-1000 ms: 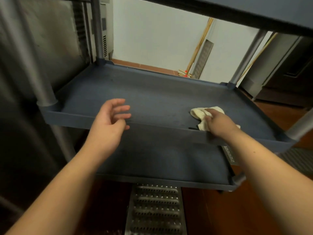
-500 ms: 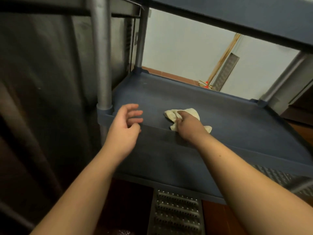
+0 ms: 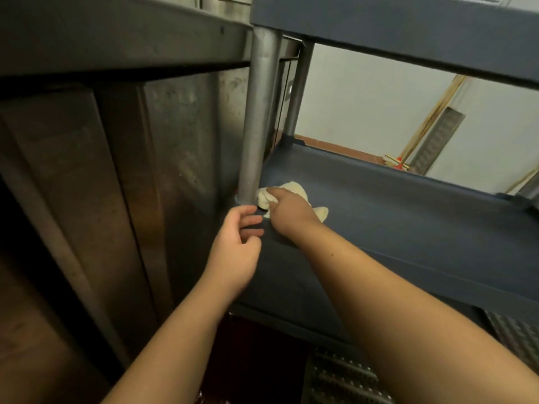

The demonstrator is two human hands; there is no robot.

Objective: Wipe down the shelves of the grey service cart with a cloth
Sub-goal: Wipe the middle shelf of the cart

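**At the near-left corner post, the wipe runs out of shelf**

Against the grey upright post [image 3: 256,118] the cloth [image 3: 294,196] now sits bunched on the middle shelf [image 3: 393,217], touching the base of the post. A second ago it was out toward the shelf's right side; half a second ago, mid-shelf. So I read one full pass along the front edge as done. My right hand [image 3: 287,209] grips the cloth, fingers curled over it and pressing down. My left hand [image 3: 237,243] hovers just beside it at the shelf's front lip, fingers loosely curled, grasping nothing, and has tracked leftward with the right. I judge the corner around the post comes next, then the shelf's far strip; the lower shelf [image 3: 291,290] looks untouched.
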